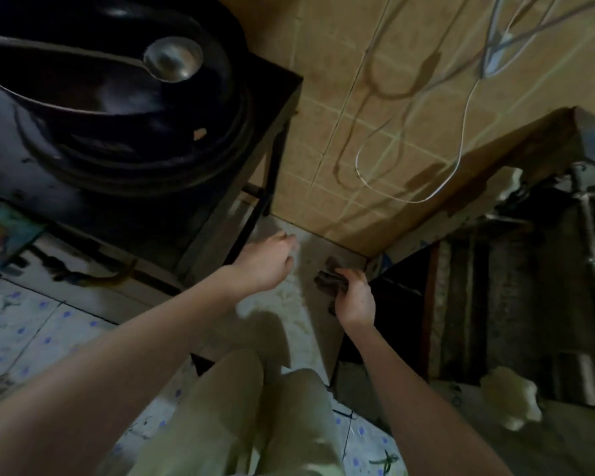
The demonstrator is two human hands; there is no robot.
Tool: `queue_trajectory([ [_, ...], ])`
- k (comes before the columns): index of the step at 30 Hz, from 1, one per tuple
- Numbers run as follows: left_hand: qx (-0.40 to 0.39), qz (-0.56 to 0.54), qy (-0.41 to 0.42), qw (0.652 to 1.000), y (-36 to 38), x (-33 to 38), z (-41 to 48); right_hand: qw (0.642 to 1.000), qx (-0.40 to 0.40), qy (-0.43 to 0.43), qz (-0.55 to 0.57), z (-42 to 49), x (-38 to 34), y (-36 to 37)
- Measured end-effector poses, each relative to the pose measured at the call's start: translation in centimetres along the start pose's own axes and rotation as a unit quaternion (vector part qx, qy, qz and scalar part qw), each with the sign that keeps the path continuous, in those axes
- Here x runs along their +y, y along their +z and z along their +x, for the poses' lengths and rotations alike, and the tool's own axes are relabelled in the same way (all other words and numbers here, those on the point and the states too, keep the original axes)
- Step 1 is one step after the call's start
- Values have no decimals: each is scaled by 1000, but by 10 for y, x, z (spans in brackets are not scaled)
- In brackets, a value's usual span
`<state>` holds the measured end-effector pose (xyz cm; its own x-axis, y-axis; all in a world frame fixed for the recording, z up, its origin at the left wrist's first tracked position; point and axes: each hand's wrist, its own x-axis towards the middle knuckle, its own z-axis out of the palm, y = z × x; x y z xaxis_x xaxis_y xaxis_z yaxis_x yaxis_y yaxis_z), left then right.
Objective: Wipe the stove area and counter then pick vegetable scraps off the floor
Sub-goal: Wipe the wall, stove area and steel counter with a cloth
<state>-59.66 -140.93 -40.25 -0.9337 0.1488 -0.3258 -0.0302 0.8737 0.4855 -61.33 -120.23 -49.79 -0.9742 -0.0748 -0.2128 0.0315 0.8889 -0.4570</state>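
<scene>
Nearest, at 5 o'clock, a green vegetable scrap [387, 460] is lying on the floor [31, 338], so the picking seems not yet done. Further, near the centre, the right hand [356, 298] is gripping a dark cloth [327, 278], fingers curled round it, on the grey counter [310, 324]; wiping looks in progress. At its 9 o'clock the left hand [267, 262] is reaching over the counter; its fingers are blurred, so I cannot tell their state. Beyond, at 10 o'clock, a wok [83, 97] with a ladle [172, 61] is occupying the stove [272, 97], probably hindering wiping there. At 1 o'clock cables [463, 132] are hanging.
</scene>
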Motion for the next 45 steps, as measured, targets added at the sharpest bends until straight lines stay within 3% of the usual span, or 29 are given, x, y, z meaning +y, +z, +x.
queue_trajectory([
  [15, 45, 71, -29, 996, 192, -100, 157, 999, 28, 34, 14, 109, 136, 195],
  [17, 46, 77, -30, 996, 217, -119, 178, 992, 44, 45, 105, 125, 147, 222],
  [21, 52, 74, -42, 995, 261, -152, 213, 940, 65, 125, 312, 158, 171, 277],
  [23, 58, 75, -43, 995, 280, -165, 229, 960, 65, 134, 238, 172, 184, 298],
  [27, 64, 85, -40, 993, 314, -189, 256, 992, 33, 65, 107, 192, 210, 338],
  [34, 60, 63, -18, 996, 352, -221, 287, 983, 61, 103, 136, 223, 225, 373],
  [45, 51, 111, -17, 992, 382, -262, 323, 988, 92, 39, 117, 294, 239, 391],
])
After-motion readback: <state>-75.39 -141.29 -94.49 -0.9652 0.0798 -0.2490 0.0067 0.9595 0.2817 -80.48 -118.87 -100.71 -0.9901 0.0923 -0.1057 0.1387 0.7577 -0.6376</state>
